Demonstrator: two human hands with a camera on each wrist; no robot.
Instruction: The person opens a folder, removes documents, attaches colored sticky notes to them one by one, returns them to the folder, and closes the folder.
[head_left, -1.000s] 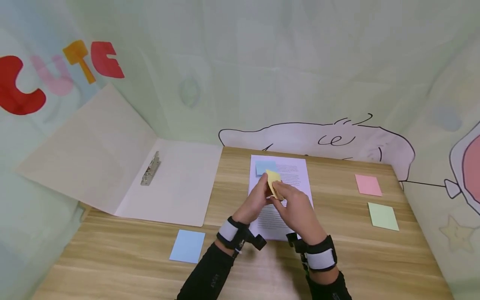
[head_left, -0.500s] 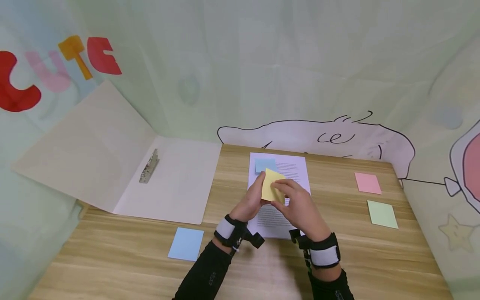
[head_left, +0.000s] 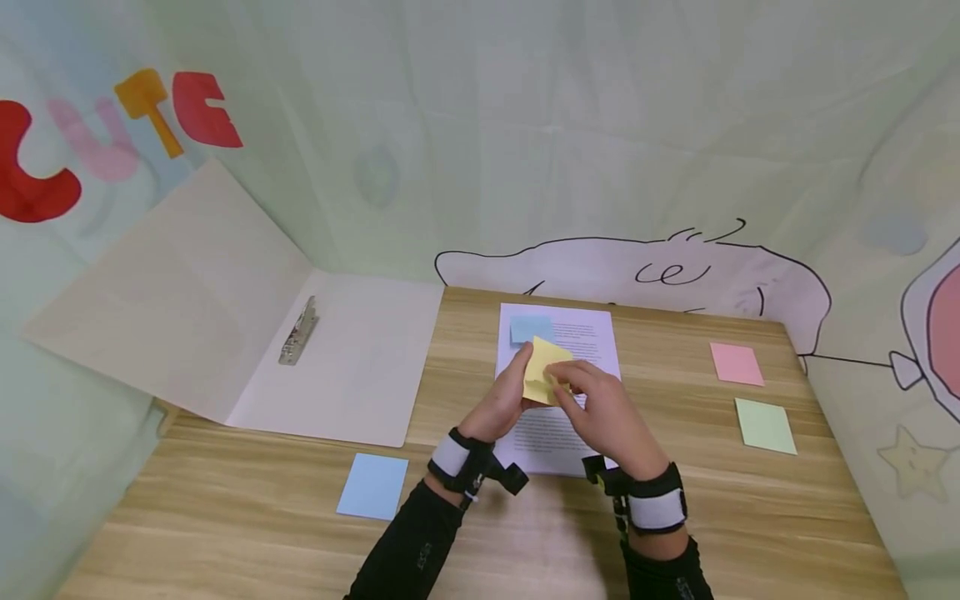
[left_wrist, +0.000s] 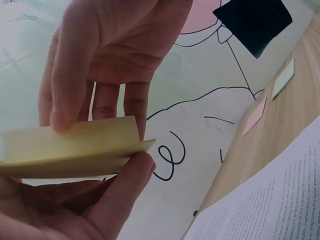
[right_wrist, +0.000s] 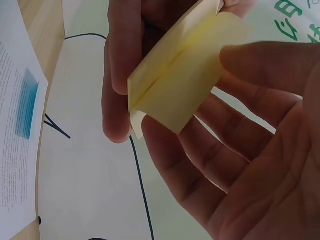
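Over the printed sheets (head_left: 551, 437) my left hand (head_left: 495, 407) holds a yellow sticky note pad (head_left: 538, 367) by its edges, between thumb and fingers. My right hand (head_left: 611, 417) pinches the pad's top sheet. In the right wrist view that yellow sheet (right_wrist: 187, 80) is bent away from the pad, between the right thumb and fingers. Seen from the left wrist, the sheet (left_wrist: 95, 135) stands up from the pad (left_wrist: 60, 167), apart along one side. A blue sticky note (head_left: 528, 327) lies at the upper left of the printed page.
An open folder (head_left: 360, 358) with a metal clip (head_left: 300, 333) lies at left, its cover leaning on the wall. A blue pad (head_left: 372, 486) sits in front of it. Pink (head_left: 737, 364) and green (head_left: 766, 426) pads lie on the right of the table (head_left: 675, 517).
The yellow pad has turned its face toward the head camera. My right hand has shifted slightly right, and its fingers have closed on the top sheet, which is now bent up.
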